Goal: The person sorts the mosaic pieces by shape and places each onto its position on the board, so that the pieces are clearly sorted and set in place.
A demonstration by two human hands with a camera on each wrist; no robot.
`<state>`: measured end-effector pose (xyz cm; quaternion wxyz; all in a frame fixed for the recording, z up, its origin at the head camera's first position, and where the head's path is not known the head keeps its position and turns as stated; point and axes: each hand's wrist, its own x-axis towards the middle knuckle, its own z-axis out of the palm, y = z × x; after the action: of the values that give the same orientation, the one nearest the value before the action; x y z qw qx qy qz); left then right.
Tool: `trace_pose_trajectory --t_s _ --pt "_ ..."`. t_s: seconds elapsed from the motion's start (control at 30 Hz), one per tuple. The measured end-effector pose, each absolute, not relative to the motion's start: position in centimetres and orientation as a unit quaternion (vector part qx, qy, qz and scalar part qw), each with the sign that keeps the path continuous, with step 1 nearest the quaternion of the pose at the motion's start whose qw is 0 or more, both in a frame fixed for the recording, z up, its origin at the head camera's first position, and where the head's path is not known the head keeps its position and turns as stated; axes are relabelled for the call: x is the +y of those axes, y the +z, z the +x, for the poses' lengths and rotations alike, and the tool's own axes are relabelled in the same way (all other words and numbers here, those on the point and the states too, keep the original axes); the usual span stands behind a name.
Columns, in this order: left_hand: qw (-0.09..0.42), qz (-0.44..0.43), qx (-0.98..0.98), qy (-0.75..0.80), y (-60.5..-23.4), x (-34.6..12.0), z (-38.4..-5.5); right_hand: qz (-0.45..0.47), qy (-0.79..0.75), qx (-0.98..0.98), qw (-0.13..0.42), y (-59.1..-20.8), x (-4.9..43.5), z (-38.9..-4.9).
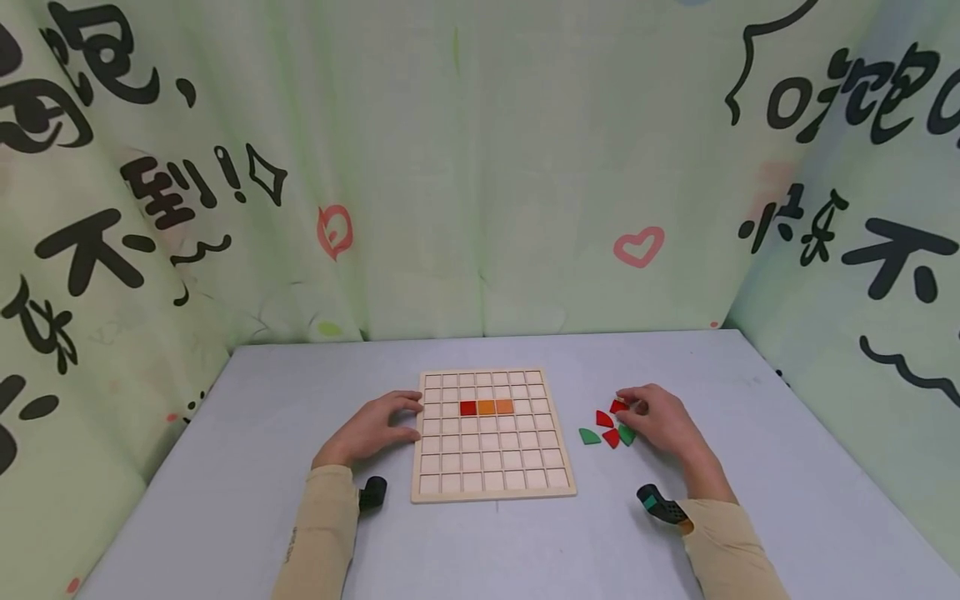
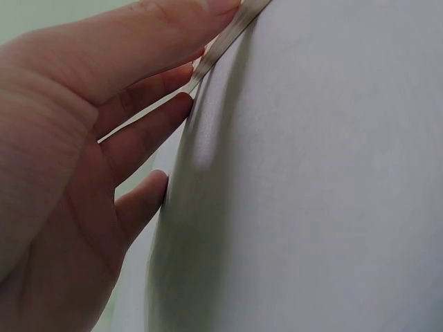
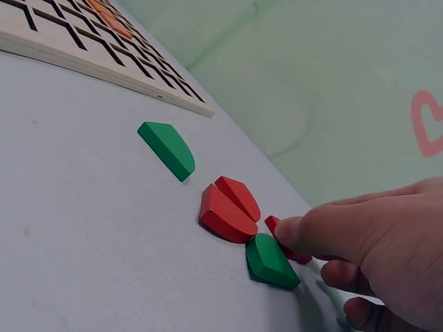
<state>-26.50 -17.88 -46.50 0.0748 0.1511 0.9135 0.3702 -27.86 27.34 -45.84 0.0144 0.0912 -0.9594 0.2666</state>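
Note:
A wooden grid board (image 1: 492,499) lies flat on the table. Three square tiles sit side by side in one row of it: a red tile (image 1: 468,408) and two orange tiles (image 1: 495,407). At the board's left edge, my left hand (image 1: 375,429) rests with thumb and fingers spread along the rim. To the right of the board, my right hand (image 1: 660,419) pinches a red quarter-circle block (image 3: 272,224) close over the table, its far side hidden by the fingers. Beside it lie two more red quarter-circle blocks (image 3: 225,216) and two green quarter-circle blocks (image 3: 271,263).
A pale cloth covers the table (image 1: 300,379). Behind and at both sides hangs a light green curtain (image 1: 487,167) with black writing and red hearts. Each wrist carries a black strapped device (image 1: 660,504).

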Motion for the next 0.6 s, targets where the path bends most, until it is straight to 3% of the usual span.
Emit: trace_pose_trajectory --t_s 0.6 --pt "0.075 0.156 0.914 0.366 -46.51 -17.95 -26.47 0.11 0.253 -0.961 0.027 -45.89 27.02 -27.76"
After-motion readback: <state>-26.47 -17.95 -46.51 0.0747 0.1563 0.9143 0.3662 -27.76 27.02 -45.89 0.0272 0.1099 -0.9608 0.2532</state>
